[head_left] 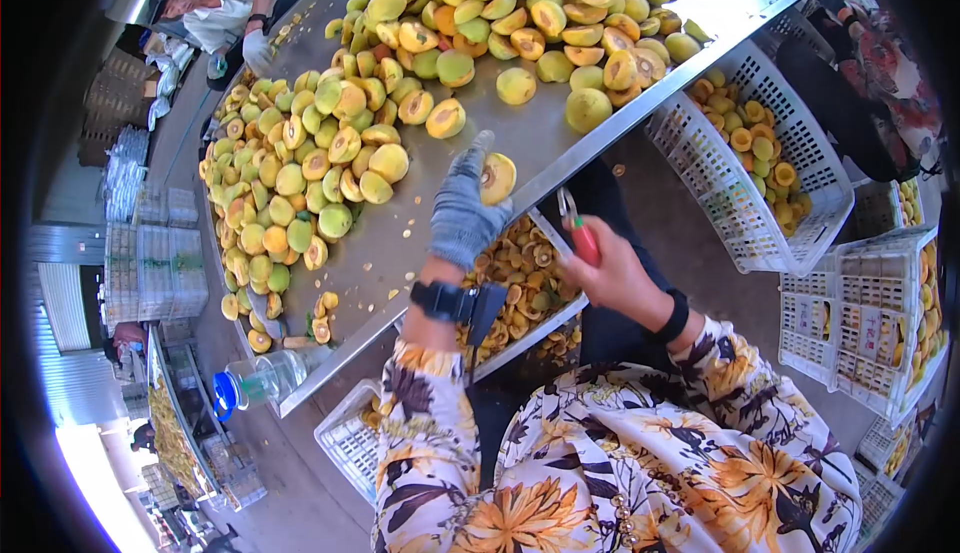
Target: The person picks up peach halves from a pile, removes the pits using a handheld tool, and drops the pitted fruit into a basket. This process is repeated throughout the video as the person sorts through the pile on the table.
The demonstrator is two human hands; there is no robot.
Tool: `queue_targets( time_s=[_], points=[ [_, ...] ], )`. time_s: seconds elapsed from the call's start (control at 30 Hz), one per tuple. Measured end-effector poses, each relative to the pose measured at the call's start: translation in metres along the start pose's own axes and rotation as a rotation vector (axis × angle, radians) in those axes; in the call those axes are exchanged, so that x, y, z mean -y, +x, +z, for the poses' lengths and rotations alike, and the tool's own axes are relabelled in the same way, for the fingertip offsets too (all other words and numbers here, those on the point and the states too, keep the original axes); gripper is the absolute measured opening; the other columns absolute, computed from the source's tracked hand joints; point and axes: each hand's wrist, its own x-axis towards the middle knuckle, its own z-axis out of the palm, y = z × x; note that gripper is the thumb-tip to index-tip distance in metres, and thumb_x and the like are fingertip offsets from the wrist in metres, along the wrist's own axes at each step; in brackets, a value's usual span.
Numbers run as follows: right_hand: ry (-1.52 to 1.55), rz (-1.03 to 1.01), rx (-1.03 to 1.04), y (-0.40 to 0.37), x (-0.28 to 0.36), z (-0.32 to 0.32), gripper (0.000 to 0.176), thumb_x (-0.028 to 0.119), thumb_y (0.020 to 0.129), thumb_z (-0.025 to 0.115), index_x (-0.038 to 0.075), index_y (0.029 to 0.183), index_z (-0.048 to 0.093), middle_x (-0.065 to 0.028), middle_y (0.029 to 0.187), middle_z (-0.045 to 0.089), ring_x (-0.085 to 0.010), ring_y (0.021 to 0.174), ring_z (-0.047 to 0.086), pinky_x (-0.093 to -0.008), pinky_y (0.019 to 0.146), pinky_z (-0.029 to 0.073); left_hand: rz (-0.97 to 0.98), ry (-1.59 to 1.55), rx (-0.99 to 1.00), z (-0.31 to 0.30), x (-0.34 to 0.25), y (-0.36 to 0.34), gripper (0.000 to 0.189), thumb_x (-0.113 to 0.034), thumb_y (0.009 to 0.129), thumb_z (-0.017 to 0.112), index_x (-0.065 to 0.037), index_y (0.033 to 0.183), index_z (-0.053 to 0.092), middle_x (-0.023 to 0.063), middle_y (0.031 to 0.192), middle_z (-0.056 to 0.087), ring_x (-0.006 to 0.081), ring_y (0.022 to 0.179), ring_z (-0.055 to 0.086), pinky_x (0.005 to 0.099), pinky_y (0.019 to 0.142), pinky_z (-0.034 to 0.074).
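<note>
My left hand, in a grey knit glove, is closed around a yellow peach half at the table's edge, the cut face partly showing. My bare right hand grips a small pitting tool with a red handle and a metal loop end, just right of the peach half and apart from it. Beyond my left hand, heaps of yellow-green peach halves cover much of the metal table. Below my hands, a crate holds many brownish-orange fruit pieces.
White plastic crates with peach halves stand at the right, others stacked nearby. A clear bottle with a blue cap lies by the table's near left corner. Across the table, a gloved person works; another person is at far right.
</note>
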Motion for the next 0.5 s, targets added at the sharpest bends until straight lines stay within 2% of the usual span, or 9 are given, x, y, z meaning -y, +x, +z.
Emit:
queue_targets(
  time_s=[0.1,0.17,0.27,0.33,0.37,0.4,0.43,0.47,0.5],
  points=[
    [0.043,-0.146,0.018,0.022,0.007,0.027,0.043,0.023,0.079,0.064,0.000,0.110,0.045,-0.0102,0.071,0.058,-0.0179,0.056,0.057,-0.0279,0.053,0.046,0.069,-0.020,0.068,-0.023,-0.012,-0.034,0.071,-0.006,0.065,0.068,-0.007,0.129,0.037,0.0170,0.122,0.048,0.0286,0.109,0.050,0.0344,0.093,0.040],
    [0.399,0.088,0.211,0.026,0.023,0.042,0.035,0.019,0.082,0.060,0.001,0.107,0.045,-0.0064,0.067,0.055,-0.0124,0.045,0.051,-0.0239,0.041,0.042,0.103,-0.054,0.039,-0.029,-0.016,-0.056,0.071,-0.006,0.065,0.067,-0.006,0.129,0.036,0.0172,0.120,0.048,0.0301,0.107,0.051,0.0356,0.093,0.041],
    [0.546,0.126,0.386,0.025,0.027,0.051,0.029,0.012,0.084,0.057,0.002,0.107,0.043,-0.0009,0.061,0.049,-0.0069,0.039,0.042,-0.0205,0.036,0.035,0.094,-0.261,-0.057,-0.039,-0.009,-0.087,0.069,-0.019,0.071,0.068,-0.005,0.129,0.035,0.0152,0.121,0.047,0.0266,0.104,0.053,0.0342,0.090,0.043],
    [0.674,0.152,0.490,0.019,0.034,0.052,0.029,0.010,0.083,0.057,0.001,0.107,0.043,-0.0007,0.060,0.048,-0.0068,0.038,0.042,-0.0208,0.035,0.034,-0.474,-1.136,0.033,-0.044,0.005,-0.107,0.065,-0.035,0.078,0.063,-0.004,0.129,0.036,0.0125,0.121,0.047,0.0217,0.101,0.055,0.0305,0.087,0.045],
    [0.661,0.209,0.590,0.018,0.038,0.054,0.028,0.010,0.083,0.057,0.001,0.107,0.044,-0.0002,0.060,0.048,-0.0059,0.037,0.041,-0.0204,0.035,0.033,-0.507,-1.336,-0.055,-0.035,0.002,-0.117,0.061,-0.043,0.085,0.052,-0.005,0.129,0.034,0.0096,0.119,0.048,0.0193,0.096,0.057,0.0281,0.083,0.048],
    [0.643,0.266,0.692,0.017,0.040,0.057,0.027,0.010,0.084,0.056,0.002,0.107,0.045,0.0003,0.059,0.047,-0.0050,0.037,0.040,-0.0200,0.034,0.032,-0.510,-1.339,-0.067,-0.031,0.002,-0.130,0.061,-0.043,0.085,0.052,-0.005,0.129,0.034,0.0096,0.119,0.048,0.0193,0.096,0.057,0.0281,0.083,0.048],
    [0.475,0.245,0.688,0.019,0.039,0.061,0.031,0.011,0.081,0.059,0.000,0.106,0.045,-0.0072,0.060,0.053,-0.0166,0.040,0.050,-0.0275,0.039,0.039,-0.377,-0.930,-0.101,-0.027,0.003,-0.142,0.060,-0.027,0.082,0.058,-0.006,0.131,0.030,0.0118,0.117,0.049,0.0206,0.101,0.054,0.0314,0.086,0.046],
    [0.468,0.246,0.696,0.021,0.031,0.070,0.031,0.011,0.081,0.059,0.000,0.106,0.045,-0.0072,0.060,0.053,-0.0166,0.040,0.050,-0.0275,0.039,0.039,-0.244,-0.521,-0.127,-0.021,0.006,-0.149,0.066,-0.011,0.079,0.063,-0.007,0.133,0.025,0.0139,0.115,0.050,0.0219,0.105,0.052,0.0348,0.089,0.045],
    [0.121,-0.136,0.407,0.021,0.020,0.080,0.034,0.013,0.079,0.062,-0.001,0.105,0.045,-0.0126,0.063,0.055,-0.0245,0.048,0.054,-0.0317,0.044,0.042,-0.170,-0.336,-0.234,-0.013,0.011,-0.153,0.060,-0.011,0.083,0.058,-0.007,0.132,0.024,0.0108,0.115,0.050,0.0202,0.103,0.053,0.0350,0.088,0.046]
  ],
)
